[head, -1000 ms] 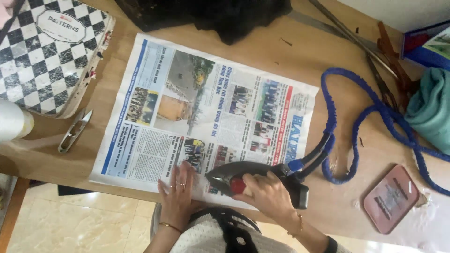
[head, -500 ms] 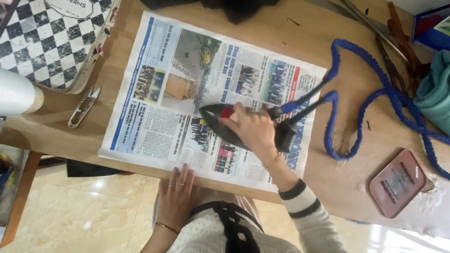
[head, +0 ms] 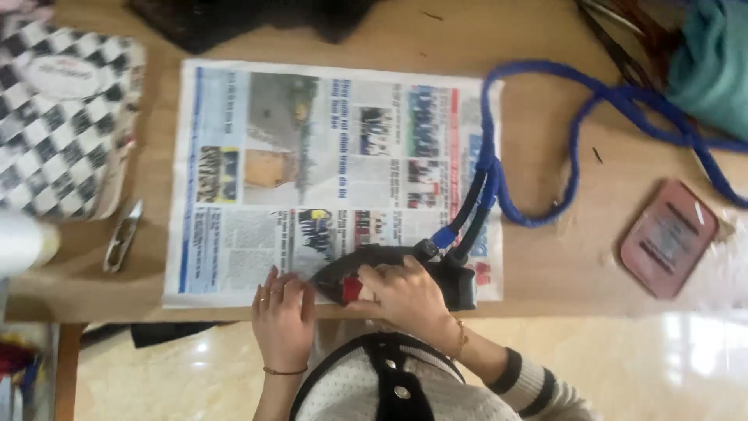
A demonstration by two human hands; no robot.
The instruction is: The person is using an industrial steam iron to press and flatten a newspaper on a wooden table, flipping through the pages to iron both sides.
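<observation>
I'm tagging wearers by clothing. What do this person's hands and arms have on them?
The left hand is bare-armed, with rings on the fingers and a thin bracelet at the wrist. The right hand has a ring and a gold bracelet; its forearm wears a light knit sleeve with a dark stripe at the cuff.

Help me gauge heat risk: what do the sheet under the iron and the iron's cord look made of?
The sheet looks like thin matte newsprint, printed in columns with photos. The cord seems sheathed in blue braided fabric, judging by its ropey, dull surface. The right hand grips the iron.
</observation>
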